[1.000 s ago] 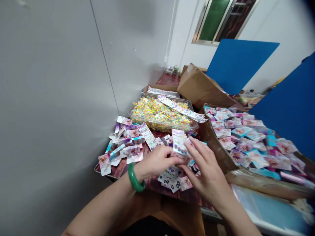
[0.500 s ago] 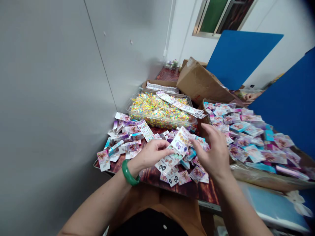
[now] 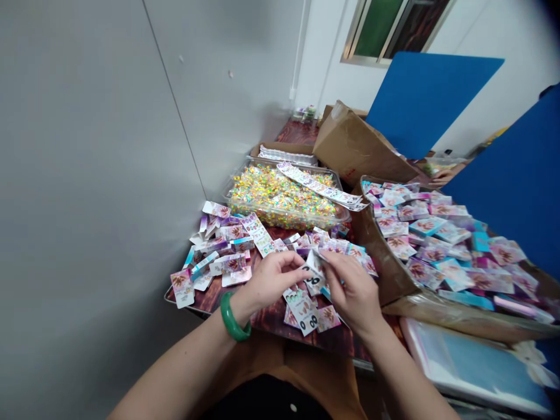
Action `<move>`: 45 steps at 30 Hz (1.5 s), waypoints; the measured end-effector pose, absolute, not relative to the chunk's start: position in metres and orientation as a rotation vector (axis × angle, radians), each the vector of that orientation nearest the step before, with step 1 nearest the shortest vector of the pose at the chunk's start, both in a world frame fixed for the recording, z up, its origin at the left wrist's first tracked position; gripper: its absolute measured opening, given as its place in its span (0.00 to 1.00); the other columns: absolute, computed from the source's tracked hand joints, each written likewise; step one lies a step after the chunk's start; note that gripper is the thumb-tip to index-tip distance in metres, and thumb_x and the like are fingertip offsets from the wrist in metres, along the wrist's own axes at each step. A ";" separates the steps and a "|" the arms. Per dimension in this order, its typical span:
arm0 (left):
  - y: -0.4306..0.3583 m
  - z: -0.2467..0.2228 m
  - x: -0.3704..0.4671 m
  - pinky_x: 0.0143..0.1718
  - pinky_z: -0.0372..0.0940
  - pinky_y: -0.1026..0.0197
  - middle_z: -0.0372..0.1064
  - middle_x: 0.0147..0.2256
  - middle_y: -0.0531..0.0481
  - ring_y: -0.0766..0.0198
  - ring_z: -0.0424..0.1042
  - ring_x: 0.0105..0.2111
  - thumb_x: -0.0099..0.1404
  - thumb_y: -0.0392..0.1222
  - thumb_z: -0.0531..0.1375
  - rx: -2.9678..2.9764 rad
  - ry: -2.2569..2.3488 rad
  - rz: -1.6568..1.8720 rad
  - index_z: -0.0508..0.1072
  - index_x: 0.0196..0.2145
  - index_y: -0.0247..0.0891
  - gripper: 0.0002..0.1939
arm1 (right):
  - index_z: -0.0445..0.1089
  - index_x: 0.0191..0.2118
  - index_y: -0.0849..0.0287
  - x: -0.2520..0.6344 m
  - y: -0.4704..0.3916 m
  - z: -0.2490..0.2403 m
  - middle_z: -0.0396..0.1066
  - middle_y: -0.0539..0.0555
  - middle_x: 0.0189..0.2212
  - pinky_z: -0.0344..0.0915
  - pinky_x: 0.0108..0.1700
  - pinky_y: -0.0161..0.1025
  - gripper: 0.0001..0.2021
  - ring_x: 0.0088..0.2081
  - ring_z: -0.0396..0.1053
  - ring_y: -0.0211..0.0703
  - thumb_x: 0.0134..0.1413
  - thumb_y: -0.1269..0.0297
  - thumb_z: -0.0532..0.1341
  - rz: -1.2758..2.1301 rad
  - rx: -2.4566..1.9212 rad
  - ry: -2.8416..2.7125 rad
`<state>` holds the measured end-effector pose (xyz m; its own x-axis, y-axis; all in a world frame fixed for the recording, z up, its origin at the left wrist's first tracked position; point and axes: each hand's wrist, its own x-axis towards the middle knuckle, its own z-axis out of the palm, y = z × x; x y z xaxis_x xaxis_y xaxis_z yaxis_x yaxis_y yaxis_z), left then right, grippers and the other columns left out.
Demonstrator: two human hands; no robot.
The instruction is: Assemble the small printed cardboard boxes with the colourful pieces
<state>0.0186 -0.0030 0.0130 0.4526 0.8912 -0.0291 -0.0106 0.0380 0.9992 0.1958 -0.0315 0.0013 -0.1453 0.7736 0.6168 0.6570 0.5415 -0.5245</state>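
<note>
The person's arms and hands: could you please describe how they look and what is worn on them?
The left hand and right hand are ungloved. A thick, rounded green bangle circles the left wrist; none shows on the right. No sleeves cover the visible left forearm or right forearm.

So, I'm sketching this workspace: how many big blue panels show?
2: a rear panel behind the tilted carton, a right panel at the picture's edge. Others may be hidden.

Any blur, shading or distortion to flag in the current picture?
Head view: the fine print on the sticker sheet between the fingers is too soft to read; soft shadow low on the grey wall; window tilted; top-right corner blacked out.
</note>
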 end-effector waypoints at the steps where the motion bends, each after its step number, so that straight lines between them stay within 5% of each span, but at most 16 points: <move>1: -0.004 0.012 0.021 0.29 0.63 0.64 0.66 0.24 0.53 0.68 0.66 0.25 0.54 0.43 0.64 1.287 0.837 0.878 0.71 0.27 0.33 0.09 | 0.70 0.49 0.56 0.193 -0.033 -0.001 0.74 0.58 0.44 0.67 0.50 0.47 0.15 0.47 0.71 0.48 0.57 0.69 0.56 0.147 -1.124 -1.935; 7: -0.005 0.003 0.016 0.33 0.66 0.61 0.72 0.30 0.48 0.63 0.71 0.29 0.57 0.45 0.62 1.339 0.872 0.867 0.76 0.32 0.34 0.10 | 0.71 0.46 0.54 0.196 -0.048 -0.020 0.76 0.55 0.39 0.71 0.41 0.39 0.12 0.40 0.74 0.45 0.59 0.67 0.54 0.415 -1.218 -1.938; 12: 0.010 -0.016 -0.036 0.40 0.63 0.58 0.73 0.34 0.46 0.60 0.70 0.36 0.62 0.42 0.57 1.818 1.477 1.073 0.75 0.34 0.36 0.09 | 0.72 0.41 0.56 0.225 -0.067 -0.053 0.76 0.54 0.33 0.71 0.33 0.35 0.10 0.32 0.74 0.45 0.57 0.59 0.57 0.670 -1.452 -1.725; 18: 0.020 -0.037 -0.073 0.43 0.62 0.55 0.70 0.35 0.45 0.58 0.68 0.39 0.64 0.37 0.55 2.257 1.745 0.782 0.74 0.34 0.36 0.08 | 0.75 0.36 0.58 0.245 -0.076 -0.076 0.77 0.54 0.31 0.70 0.32 0.32 0.14 0.32 0.74 0.46 0.51 0.53 0.61 0.784 -1.574 -1.581; 27: 0.160 0.005 -0.031 0.51 0.59 0.56 0.68 0.44 0.41 0.57 0.65 0.48 0.67 0.39 0.51 2.453 1.810 0.568 0.72 0.43 0.35 0.12 | 0.72 0.41 0.58 0.211 -0.064 -0.061 0.72 0.51 0.25 0.66 0.29 0.33 0.16 0.27 0.69 0.42 0.57 0.52 0.55 0.949 -1.526 -1.543; 31: 0.222 0.003 -0.028 0.44 0.65 0.53 0.69 0.42 0.39 0.54 0.69 0.44 0.61 0.42 0.60 2.310 1.898 0.258 0.72 0.40 0.30 0.13 | 0.71 0.41 0.57 0.204 -0.064 -0.065 0.71 0.51 0.24 0.65 0.31 0.33 0.17 0.28 0.69 0.42 0.58 0.51 0.54 1.004 -1.494 -1.579; 40: 0.252 -0.010 -0.043 0.44 0.67 0.50 0.65 0.48 0.43 0.58 0.68 0.45 0.65 0.45 0.56 2.209 1.922 0.080 0.67 0.49 0.35 0.17 | 0.72 0.40 0.57 0.216 -0.063 -0.072 0.74 0.54 0.34 0.67 0.36 0.34 0.19 0.35 0.71 0.46 0.53 0.47 0.56 1.059 -1.550 -1.388; 45: 0.249 -0.011 -0.039 0.44 0.67 0.51 0.65 0.48 0.43 0.58 0.69 0.45 0.65 0.44 0.57 2.143 1.949 0.159 0.67 0.49 0.35 0.17 | 0.71 0.41 0.58 0.212 -0.058 -0.079 0.71 0.51 0.24 0.65 0.31 0.34 0.20 0.28 0.69 0.44 0.54 0.46 0.56 1.133 -1.529 -1.418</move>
<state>-0.0387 0.2493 -0.0109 0.1043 0.9913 -0.0804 0.9653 -0.0815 0.2483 0.2119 -0.0583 -0.0788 -0.0053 0.9935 -0.1136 0.3303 -0.1055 -0.9380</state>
